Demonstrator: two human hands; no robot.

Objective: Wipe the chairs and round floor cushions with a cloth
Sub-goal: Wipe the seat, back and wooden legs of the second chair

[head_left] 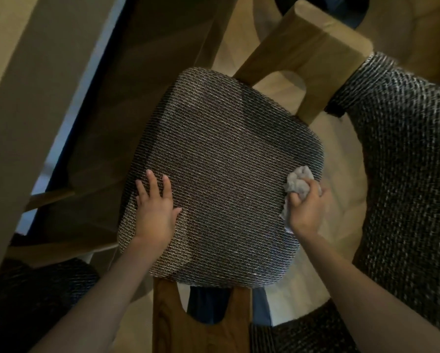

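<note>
A chair with a dark woven seat pad fills the middle of the head view, seen from above. Its wooden backrest is at the bottom, near me. My left hand rests flat on the seat's left side with fingers spread. At the seat's right edge my right hand grips a crumpled grey cloth, which presses against the fabric.
A second chair with the same woven fabric and a wooden backrest stands close on the right. A wooden table edge runs down the left side. Another woven seat shows at the bottom left. Pale floor lies between the chairs.
</note>
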